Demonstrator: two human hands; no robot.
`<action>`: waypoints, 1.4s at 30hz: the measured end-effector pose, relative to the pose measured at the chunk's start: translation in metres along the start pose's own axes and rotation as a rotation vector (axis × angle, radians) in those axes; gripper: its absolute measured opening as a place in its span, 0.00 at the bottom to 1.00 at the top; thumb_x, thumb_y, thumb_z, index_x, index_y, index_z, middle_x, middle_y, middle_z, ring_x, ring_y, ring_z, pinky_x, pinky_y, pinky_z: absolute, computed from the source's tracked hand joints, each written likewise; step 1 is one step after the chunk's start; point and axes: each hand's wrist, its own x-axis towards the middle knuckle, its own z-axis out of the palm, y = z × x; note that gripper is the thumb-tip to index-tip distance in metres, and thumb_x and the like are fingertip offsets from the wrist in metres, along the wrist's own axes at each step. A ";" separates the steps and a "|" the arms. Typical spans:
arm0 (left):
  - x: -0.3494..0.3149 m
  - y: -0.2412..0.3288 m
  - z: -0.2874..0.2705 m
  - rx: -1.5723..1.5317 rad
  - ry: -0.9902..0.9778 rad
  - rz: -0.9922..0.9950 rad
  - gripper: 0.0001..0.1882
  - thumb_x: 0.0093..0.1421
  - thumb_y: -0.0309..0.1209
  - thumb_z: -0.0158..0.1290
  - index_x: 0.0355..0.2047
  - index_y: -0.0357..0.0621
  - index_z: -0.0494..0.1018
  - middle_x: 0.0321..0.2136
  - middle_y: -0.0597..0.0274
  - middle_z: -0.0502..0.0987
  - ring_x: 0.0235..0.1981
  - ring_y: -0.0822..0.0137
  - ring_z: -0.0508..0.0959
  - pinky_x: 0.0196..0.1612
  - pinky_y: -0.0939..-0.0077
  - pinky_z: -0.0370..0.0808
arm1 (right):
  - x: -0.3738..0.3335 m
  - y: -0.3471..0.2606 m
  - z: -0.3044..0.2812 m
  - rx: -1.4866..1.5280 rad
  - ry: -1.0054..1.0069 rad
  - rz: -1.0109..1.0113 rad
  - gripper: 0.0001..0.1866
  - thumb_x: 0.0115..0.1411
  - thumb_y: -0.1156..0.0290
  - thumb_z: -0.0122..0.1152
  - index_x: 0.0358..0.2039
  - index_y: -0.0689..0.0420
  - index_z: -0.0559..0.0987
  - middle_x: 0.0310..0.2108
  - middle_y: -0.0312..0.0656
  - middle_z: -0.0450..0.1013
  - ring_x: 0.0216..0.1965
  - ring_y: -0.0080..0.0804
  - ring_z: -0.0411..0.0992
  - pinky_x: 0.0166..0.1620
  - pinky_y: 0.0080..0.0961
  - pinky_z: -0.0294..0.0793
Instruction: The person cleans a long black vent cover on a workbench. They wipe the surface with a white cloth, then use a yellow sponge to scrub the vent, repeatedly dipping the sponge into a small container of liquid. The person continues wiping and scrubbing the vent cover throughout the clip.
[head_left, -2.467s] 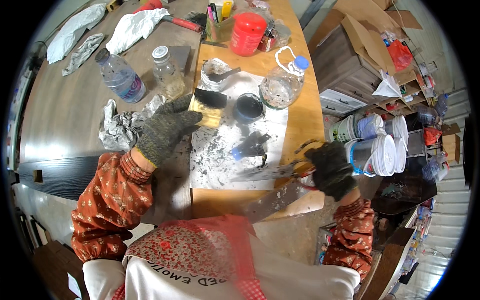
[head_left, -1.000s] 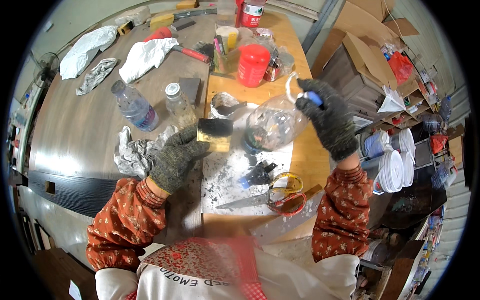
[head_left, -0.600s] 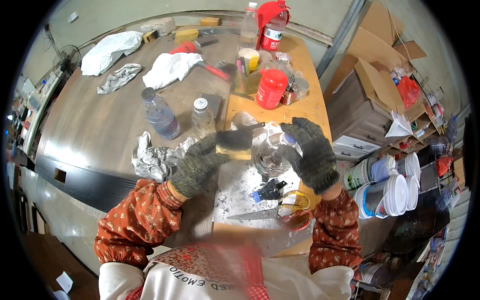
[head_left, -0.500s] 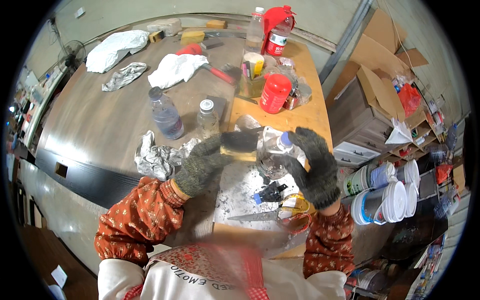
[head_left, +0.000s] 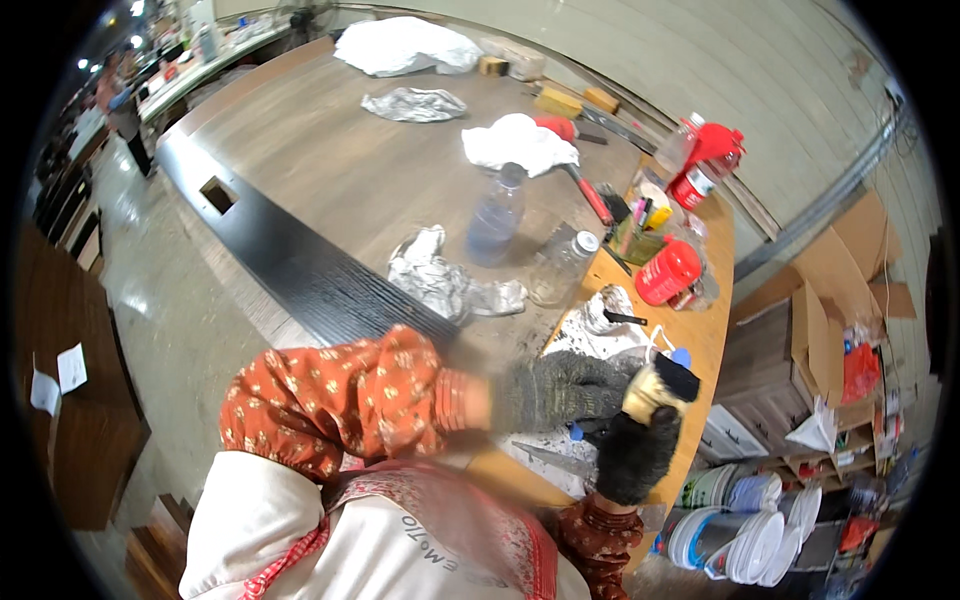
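My left hand (head_left: 560, 392), in a dark grey knit glove, reaches across to the right with its fingers closed at a sponge block (head_left: 645, 398). The block is pale yellow with a black end and is tilted. My right hand (head_left: 638, 455), in a darker glove, grips the block from below, with one finger across its face. A bottle with a blue cap (head_left: 681, 357) stands mostly hidden behind the block. Below my left hand lie a small blue cap (head_left: 577, 432) and a scissor blade (head_left: 555, 460); the scissor handles are hidden by my right hand.
A bottle of bluish liquid (head_left: 495, 222), a white-capped bottle (head_left: 566, 270) and a crumpled cloth (head_left: 435, 272) stand or lie beyond my left arm. A long black board (head_left: 300, 275) runs along the table's left edge. A red canister (head_left: 668, 272) stands further right; buckets (head_left: 735, 545) stand beyond the table.
My view has turned left. My left hand has carried the sponge block right, and my right hand has left the blue-capped bottle and closed on the block.
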 end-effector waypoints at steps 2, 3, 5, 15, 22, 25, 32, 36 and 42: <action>-0.001 -0.007 -0.043 0.735 0.009 0.296 0.21 0.61 0.41 0.57 0.52 0.46 0.73 0.42 0.62 0.79 0.42 0.63 0.78 0.47 0.68 0.75 | 0.002 -0.015 0.004 0.442 0.046 -0.035 0.29 0.63 0.59 0.59 0.60 0.60 0.66 0.55 0.46 0.69 0.50 0.39 0.72 0.49 0.34 0.74; 0.002 0.011 -0.071 1.027 0.011 0.197 0.23 0.60 0.43 0.58 0.52 0.46 0.74 0.43 0.59 0.79 0.43 0.60 0.78 0.48 0.66 0.75 | 0.003 -0.014 -0.001 0.337 0.027 -0.091 0.30 0.63 0.59 0.60 0.61 0.60 0.65 0.54 0.47 0.70 0.50 0.38 0.72 0.49 0.34 0.75; 0.013 0.047 -0.119 1.335 -0.056 -0.260 0.26 0.56 0.48 0.58 0.51 0.45 0.75 0.46 0.53 0.78 0.47 0.53 0.78 0.50 0.61 0.73 | -0.015 -0.020 -0.009 -0.347 0.128 -0.201 0.26 0.63 0.62 0.59 0.57 0.63 0.68 0.53 0.50 0.70 0.49 0.41 0.72 0.49 0.37 0.74; 0.009 0.006 -0.187 1.554 -0.221 -0.718 0.29 0.51 0.46 0.60 0.54 0.58 0.74 0.47 0.54 0.79 0.51 0.53 0.77 0.51 0.58 0.74 | -0.043 0.014 -0.033 -1.034 0.214 -0.764 0.17 0.64 0.65 0.56 0.46 0.65 0.77 0.43 0.56 0.76 0.42 0.50 0.75 0.44 0.42 0.75; -0.050 0.093 -0.203 1.311 0.554 -0.361 0.23 0.47 0.40 0.59 0.45 0.47 0.78 0.44 0.52 0.80 0.44 0.52 0.80 0.46 0.60 0.76 | -0.031 0.018 -0.003 -1.059 0.140 -0.907 0.18 0.57 0.71 0.64 0.47 0.63 0.76 0.45 0.55 0.75 0.45 0.49 0.74 0.48 0.41 0.74; -0.121 0.042 -0.259 1.990 1.138 0.166 0.23 0.50 0.40 0.61 0.45 0.44 0.77 0.45 0.50 0.78 0.48 0.51 0.77 0.51 0.58 0.74 | -0.024 0.022 0.011 -1.076 0.065 -1.005 0.20 0.54 0.74 0.67 0.47 0.62 0.76 0.46 0.55 0.74 0.47 0.49 0.74 0.50 0.41 0.74; -0.292 0.155 -0.286 0.581 0.920 0.209 0.34 0.56 0.31 0.57 0.63 0.41 0.62 0.61 0.51 0.64 0.60 0.55 0.67 0.62 0.63 0.66 | -0.047 0.006 0.063 -0.741 0.014 -0.632 0.25 0.51 0.77 0.71 0.49 0.61 0.74 0.48 0.51 0.73 0.48 0.44 0.73 0.51 0.38 0.74; -0.354 0.155 -0.354 1.220 0.728 0.082 0.31 0.52 0.25 0.54 0.60 0.42 0.67 0.59 0.53 0.67 0.62 0.54 0.66 0.64 0.62 0.62 | -0.071 -0.038 0.156 -0.109 0.044 -0.191 0.24 0.59 0.65 0.62 0.53 0.63 0.72 0.49 0.43 0.72 0.47 0.34 0.73 0.48 0.29 0.75; -0.368 0.131 -0.383 1.294 0.787 0.183 0.24 0.53 0.20 0.49 0.53 0.42 0.73 0.54 0.49 0.72 0.58 0.50 0.69 0.62 0.61 0.63 | -0.133 -0.010 0.174 -0.176 0.096 -0.163 0.16 0.61 0.71 0.62 0.49 0.61 0.76 0.41 0.35 0.75 0.38 0.21 0.73 0.37 0.17 0.73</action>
